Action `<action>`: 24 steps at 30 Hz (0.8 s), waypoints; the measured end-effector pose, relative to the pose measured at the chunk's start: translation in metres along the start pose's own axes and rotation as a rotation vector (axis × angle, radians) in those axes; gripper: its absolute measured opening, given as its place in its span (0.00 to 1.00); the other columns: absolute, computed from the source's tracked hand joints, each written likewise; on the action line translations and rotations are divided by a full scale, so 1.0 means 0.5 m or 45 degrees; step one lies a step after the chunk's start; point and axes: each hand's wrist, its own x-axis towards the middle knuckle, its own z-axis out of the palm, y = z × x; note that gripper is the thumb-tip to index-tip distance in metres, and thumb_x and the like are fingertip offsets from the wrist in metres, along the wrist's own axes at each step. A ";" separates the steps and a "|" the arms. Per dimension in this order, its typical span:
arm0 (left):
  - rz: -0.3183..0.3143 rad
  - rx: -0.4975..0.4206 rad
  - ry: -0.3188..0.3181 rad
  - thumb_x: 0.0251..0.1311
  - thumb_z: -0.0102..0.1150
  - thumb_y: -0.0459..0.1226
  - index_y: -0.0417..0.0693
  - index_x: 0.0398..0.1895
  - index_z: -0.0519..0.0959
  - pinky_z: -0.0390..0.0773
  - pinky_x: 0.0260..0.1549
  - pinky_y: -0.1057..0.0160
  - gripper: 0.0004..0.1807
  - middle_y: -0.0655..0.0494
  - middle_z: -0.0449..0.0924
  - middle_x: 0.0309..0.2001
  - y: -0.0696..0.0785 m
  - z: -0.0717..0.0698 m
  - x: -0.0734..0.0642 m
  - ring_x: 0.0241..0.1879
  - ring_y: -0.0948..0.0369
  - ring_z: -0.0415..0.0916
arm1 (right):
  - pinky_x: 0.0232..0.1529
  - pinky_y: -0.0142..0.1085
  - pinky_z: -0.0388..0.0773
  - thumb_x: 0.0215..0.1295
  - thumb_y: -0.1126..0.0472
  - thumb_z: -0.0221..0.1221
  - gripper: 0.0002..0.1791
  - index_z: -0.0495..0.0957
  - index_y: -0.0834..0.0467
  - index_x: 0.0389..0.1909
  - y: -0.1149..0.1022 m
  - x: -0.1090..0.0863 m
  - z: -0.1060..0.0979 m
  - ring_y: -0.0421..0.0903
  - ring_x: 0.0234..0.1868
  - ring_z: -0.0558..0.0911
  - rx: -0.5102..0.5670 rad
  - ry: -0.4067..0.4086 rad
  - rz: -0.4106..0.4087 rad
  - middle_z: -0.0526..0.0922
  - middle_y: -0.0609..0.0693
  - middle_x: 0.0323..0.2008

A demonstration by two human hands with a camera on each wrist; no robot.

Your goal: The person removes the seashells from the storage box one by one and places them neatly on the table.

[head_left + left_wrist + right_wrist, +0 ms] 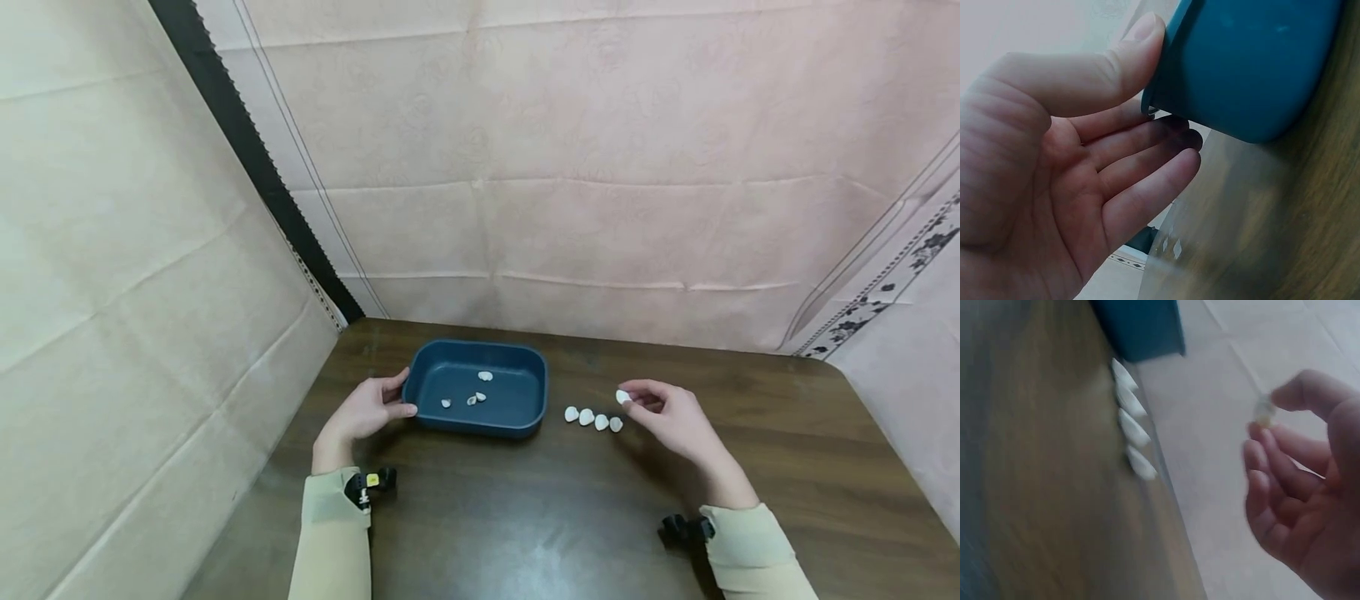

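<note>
My left hand (366, 408) holds the left end of a dark blue rectangular tray (517, 406), thumb near its front corner and a finger at the back. In the left wrist view, the thumb (1132, 56) lies against the tray's rim. Several small white shells (485, 377) are scattered inside the tray. Right of it, more white shells (587, 417) lie in a short row on the table. My right hand (667, 412) pinches a single white shell (622, 397) between thumb and fingertips, raised above the row's right end.
The brown wooden table (465, 508) has rounded back corners. Pale cloth (585, 233) hangs behind it and at both sides, with a dark strip at the left. A black wrist camera (371, 483) is strapped over the left sleeve, another camera (686, 531) over the right.
</note>
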 end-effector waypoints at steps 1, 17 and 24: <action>0.002 0.004 -0.002 0.72 0.69 0.36 0.41 0.83 0.62 0.74 0.68 0.43 0.40 0.44 0.65 0.79 -0.001 0.000 0.000 0.71 0.45 0.73 | 0.43 0.32 0.84 0.74 0.57 0.69 0.14 0.87 0.56 0.56 0.005 -0.002 -0.007 0.46 0.42 0.86 -0.022 -0.021 0.012 0.89 0.48 0.43; -0.014 0.033 0.007 0.72 0.69 0.37 0.42 0.83 0.62 0.75 0.67 0.43 0.41 0.45 0.65 0.79 0.003 -0.001 0.001 0.71 0.45 0.74 | 0.44 0.35 0.83 0.72 0.53 0.71 0.14 0.88 0.56 0.51 0.067 -0.007 -0.028 0.44 0.42 0.84 -0.149 -0.279 0.092 0.88 0.45 0.40; -0.026 0.015 0.002 0.72 0.70 0.36 0.42 0.83 0.62 0.76 0.67 0.44 0.41 0.46 0.66 0.79 0.003 0.002 0.003 0.71 0.47 0.74 | 0.46 0.37 0.84 0.71 0.55 0.71 0.14 0.88 0.58 0.51 0.071 -0.004 -0.016 0.43 0.41 0.83 -0.175 -0.313 0.067 0.87 0.44 0.39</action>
